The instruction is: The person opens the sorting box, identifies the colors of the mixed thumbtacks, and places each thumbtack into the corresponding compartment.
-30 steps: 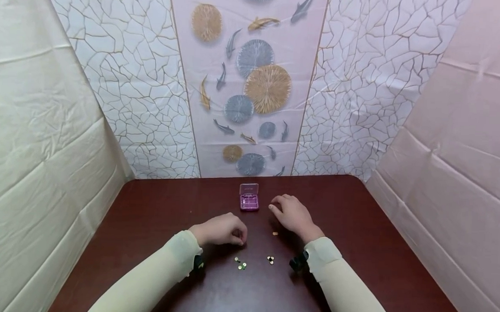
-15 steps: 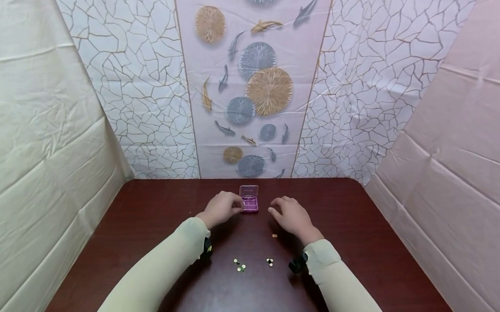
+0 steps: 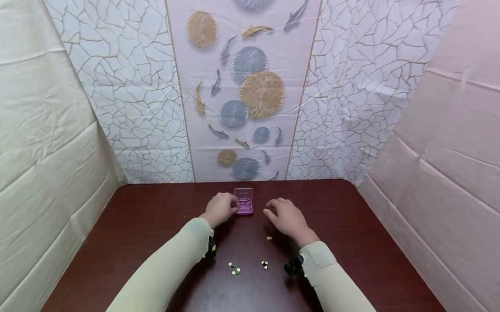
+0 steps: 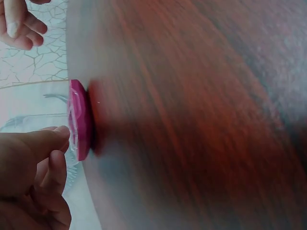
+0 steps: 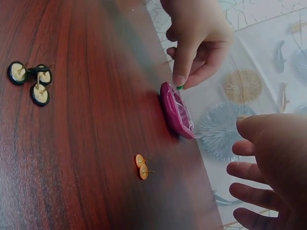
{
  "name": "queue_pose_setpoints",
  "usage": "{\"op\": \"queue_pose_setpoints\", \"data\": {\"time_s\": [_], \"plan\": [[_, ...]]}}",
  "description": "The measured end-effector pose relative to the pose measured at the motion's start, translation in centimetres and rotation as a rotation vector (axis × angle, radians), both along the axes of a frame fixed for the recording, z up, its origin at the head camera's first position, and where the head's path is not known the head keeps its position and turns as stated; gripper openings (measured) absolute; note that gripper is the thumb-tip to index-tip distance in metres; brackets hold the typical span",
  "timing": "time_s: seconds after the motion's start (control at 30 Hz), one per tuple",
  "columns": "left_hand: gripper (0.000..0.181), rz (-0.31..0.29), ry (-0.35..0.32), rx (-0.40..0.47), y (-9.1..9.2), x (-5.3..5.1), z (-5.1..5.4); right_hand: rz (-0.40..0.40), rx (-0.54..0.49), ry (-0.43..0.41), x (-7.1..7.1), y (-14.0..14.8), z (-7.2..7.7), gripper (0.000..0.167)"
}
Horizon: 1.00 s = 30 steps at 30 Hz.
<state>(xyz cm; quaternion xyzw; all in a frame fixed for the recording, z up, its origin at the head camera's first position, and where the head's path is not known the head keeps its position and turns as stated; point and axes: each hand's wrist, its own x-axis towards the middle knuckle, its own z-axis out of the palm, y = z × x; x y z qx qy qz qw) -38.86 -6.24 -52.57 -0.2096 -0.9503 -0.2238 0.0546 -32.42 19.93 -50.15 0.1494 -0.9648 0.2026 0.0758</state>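
Observation:
A small magenta compartment box (image 3: 244,207) with its clear lid raised stands near the far side of the table. My left hand (image 3: 220,209) is at the box's left side, thumb and fingertips over its rim. Between them it pinches a tiny green piece (image 5: 180,87), mostly hidden, which looks like a green thumbtack. My right hand (image 3: 287,218) is to the right of the box, fingers loosely bent and spread, holding nothing. Orange thumbtacks (image 5: 143,171) lie pin up on the table near my right hand.
Black-rimmed thumbtacks (image 5: 40,94) lie in a small cluster nearer to me. Left of them is a group of several green thumbtacks (image 3: 234,272). The dark red-brown table (image 3: 148,216) has fabric screens (image 3: 251,105) along its back and sides.
My left hand has moved forward from above the table's middle to the box's left side. The right hand has stayed beside the box. The head view has shifted slightly.

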Motion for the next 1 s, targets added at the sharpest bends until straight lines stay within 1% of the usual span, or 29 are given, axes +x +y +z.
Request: {"op": "queue_pose_setpoints", "data": {"time_s": [0.1, 0.2, 0.37, 0.53, 0.7, 0.77, 0.87, 0.93, 1.0], "plan": [[0.013, 0.029, -0.027, 0.019, -0.2, 0.1, -0.5, 0.011, -0.01, 0.001, 0.1, -0.4, -0.1, 0.033], [0.011, 0.042, -0.04, 0.046, -0.4, 0.2, -0.7, 0.02, -0.014, 0.014, 0.2, -0.6, -0.1, 0.032], [0.006, 0.03, -0.037, 0.065, -0.4, 0.3, -0.8, 0.01, -0.021, 0.031, 0.2, -0.9, 0.0, 0.03], [0.006, 0.043, -0.056, 0.06, -0.5, 0.4, -1.1, 0.016, -0.042, 0.015, 0.5, -1.3, -0.1, 0.03], [0.003, 0.03, -0.033, 0.08, -0.7, 0.4, -1.3, 0.018, -0.046, 0.014, 0.7, -1.5, -0.3, 0.031], [0.004, 0.024, -0.014, 0.081, -0.8, 0.4, -1.2, 0.018, -0.044, 0.016, 0.7, -1.4, -0.2, 0.031], [0.004, 0.014, 0.006, 0.08, -0.9, 0.4, -0.7, 0.017, -0.045, 0.012, 0.7, -1.2, 0.0, 0.031], [0.004, -0.007, 0.017, 0.086, -1.1, 0.5, -0.3, 0.013, -0.049, 0.01, 0.7, -1.1, 0.1, 0.032], [0.005, -0.043, 0.021, 0.103, -1.3, 0.7, 0.2, 0.004, -0.051, 0.009, 0.6, -1.0, 0.1, 0.032]]}}
